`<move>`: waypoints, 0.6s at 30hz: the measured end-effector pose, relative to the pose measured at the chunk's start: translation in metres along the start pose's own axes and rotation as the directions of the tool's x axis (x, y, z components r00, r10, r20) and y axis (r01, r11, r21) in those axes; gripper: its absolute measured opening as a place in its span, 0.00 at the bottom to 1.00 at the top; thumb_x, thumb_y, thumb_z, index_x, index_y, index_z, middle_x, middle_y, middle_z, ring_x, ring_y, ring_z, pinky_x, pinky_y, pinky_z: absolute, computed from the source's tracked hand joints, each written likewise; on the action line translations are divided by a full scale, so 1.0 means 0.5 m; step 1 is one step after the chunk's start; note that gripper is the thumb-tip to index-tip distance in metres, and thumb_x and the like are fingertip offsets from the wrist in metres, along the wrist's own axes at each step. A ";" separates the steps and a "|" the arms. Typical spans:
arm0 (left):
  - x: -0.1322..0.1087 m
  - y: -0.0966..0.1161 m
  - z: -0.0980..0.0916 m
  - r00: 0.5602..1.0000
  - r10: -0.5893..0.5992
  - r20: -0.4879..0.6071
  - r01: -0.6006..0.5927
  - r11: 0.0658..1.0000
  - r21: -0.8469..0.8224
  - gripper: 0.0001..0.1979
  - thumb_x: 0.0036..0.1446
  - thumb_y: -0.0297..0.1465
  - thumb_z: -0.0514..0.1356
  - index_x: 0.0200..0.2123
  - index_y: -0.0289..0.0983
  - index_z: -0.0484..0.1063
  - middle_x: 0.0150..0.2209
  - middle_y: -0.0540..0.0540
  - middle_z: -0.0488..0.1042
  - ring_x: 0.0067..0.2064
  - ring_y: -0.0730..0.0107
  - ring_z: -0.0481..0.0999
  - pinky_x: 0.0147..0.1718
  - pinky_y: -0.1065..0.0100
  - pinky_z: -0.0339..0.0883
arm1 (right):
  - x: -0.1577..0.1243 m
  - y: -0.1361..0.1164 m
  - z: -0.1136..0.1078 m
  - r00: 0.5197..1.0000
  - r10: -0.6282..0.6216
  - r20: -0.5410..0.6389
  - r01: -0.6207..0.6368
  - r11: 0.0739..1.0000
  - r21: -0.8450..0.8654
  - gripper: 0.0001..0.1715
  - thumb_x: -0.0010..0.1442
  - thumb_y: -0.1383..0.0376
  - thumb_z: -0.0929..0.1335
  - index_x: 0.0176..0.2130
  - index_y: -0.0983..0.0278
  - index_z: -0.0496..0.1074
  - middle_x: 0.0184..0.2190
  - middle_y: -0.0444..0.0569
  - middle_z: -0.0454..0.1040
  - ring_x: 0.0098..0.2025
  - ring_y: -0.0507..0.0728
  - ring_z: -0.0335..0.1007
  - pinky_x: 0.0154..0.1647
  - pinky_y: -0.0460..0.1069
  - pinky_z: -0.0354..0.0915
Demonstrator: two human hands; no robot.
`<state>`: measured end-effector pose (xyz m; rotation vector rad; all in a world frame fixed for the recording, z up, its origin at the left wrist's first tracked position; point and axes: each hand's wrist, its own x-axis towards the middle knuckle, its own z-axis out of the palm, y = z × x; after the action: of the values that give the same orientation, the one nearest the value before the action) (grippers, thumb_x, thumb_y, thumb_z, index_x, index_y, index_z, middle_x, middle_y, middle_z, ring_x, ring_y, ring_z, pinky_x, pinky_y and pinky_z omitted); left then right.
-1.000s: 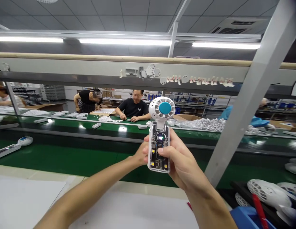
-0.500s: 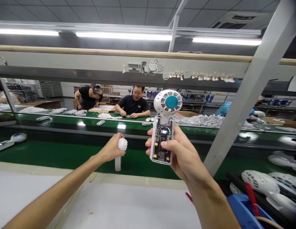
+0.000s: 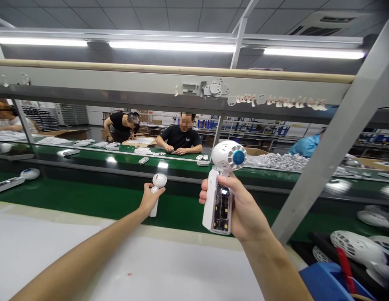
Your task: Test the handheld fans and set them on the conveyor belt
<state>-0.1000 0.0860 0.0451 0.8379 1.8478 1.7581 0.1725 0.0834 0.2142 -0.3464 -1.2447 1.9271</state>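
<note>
At one o'clock from the wearer, the right hand point(image 3: 244, 205) grips a blue-hubbed white fan point(image 3: 218, 202); at eleven, the left hand point(image 3: 148, 198) grasps a second fan point(image 3: 159, 180) above the green belt point(image 3: 97, 198).

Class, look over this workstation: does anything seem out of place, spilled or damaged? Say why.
Tiny reddish scraps lie on the white sheet in the foreground; they look like stray litter, standing out against the white. The white fan in the left hand and clear-panelled fan in the right hand show no obvious damage.
</note>
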 end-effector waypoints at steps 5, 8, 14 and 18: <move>-0.020 0.034 -0.030 0.977 -0.194 0.092 0.205 0.970 -0.133 0.28 0.46 0.33 0.70 0.43 0.41 0.55 0.29 0.54 0.68 0.24 0.73 0.70 0.24 0.68 0.68 | 0.001 0.006 0.003 1.000 0.020 -0.003 -0.020 1.000 0.011 0.22 0.54 0.61 0.73 0.49 0.60 0.70 0.29 0.46 0.77 0.29 0.54 0.75 0.34 0.50 0.74; -0.050 0.054 -0.048 0.933 -0.291 0.211 0.335 0.918 -0.214 0.24 0.47 0.29 0.70 0.42 0.39 0.58 0.29 0.50 0.72 0.25 0.70 0.74 0.25 0.68 0.71 | 0.004 0.016 0.006 0.997 0.058 0.040 -0.059 0.998 0.014 0.20 0.51 0.60 0.75 0.44 0.63 0.75 0.28 0.46 0.77 0.30 0.55 0.74 0.36 0.50 0.73; -0.108 0.098 -0.063 0.873 -0.334 0.356 0.453 0.825 -0.339 0.14 0.62 0.37 0.61 0.46 0.36 0.65 0.38 0.39 0.77 0.36 0.61 0.81 0.36 0.59 0.78 | 0.000 0.029 0.014 0.991 -0.109 -0.080 0.100 0.989 -0.104 0.15 0.44 0.64 0.78 0.34 0.62 0.76 0.28 0.43 0.74 0.33 0.55 0.74 0.36 0.50 0.71; -0.125 0.119 -0.070 0.870 -0.313 0.381 0.453 0.813 -0.365 0.12 0.64 0.36 0.58 0.46 0.35 0.66 0.37 0.39 0.77 0.28 0.65 0.78 0.25 0.62 0.76 | -0.022 0.009 -0.025 0.985 -0.166 -0.050 0.158 0.979 -0.131 0.14 0.50 0.59 0.77 0.37 0.60 0.78 0.28 0.46 0.73 0.32 0.57 0.73 0.34 0.52 0.72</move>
<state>-0.0726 0.0173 0.1020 0.4692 1.2305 1.5838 0.1847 0.0822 0.2022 -0.3545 -1.3173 1.6928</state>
